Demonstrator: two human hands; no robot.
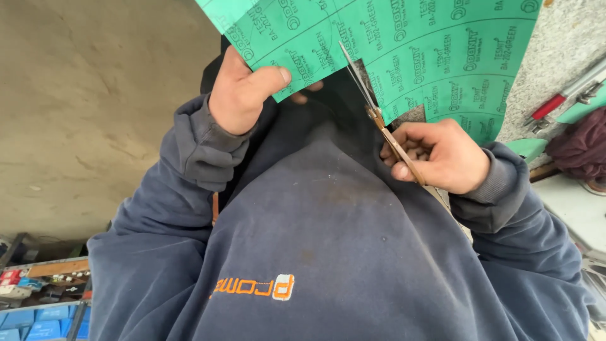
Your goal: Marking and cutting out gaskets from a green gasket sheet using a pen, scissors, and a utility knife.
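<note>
Far left: bare concrete floor [76, 113]. At the bottom-left corner, a tray of small blue boxes [44, 319] and mixed small parts, too small to tell apart.

Left hand [243, 95]: comes up out of a dark navy sleeve [196, 148]. Thumb lies flat over the near face of the green sheet [435, 44], the other fingers go behind it; one fingertip shows just under the sheet's lower edge. Fingers clamped on the sheet's lower left corner.

Green sheet: thin, flat, printed all over with repeating dark marks. Held up in front of the chest, filling the top of the view from the left hand across to the right. A cut runs up into it from the lower edge, near the middle.

Scissors [369, 104]: blades slim, close together, tips up inside the cut. Pivot and shanks rust-brown, running down and right into the right hand.

Right hand [435, 155]: fingers curled tight round the scissor handles, thumb side towards the camera. Handles mostly hidden in the fist.

Below both hands: navy sweatshirt [341, 252] with an orange chest mark.

Far right: a speckled grey desk [568, 57] carrying a red-handled tool [555, 102], a green offcut [527, 148] and a dark maroon cloth [581, 148].
</note>
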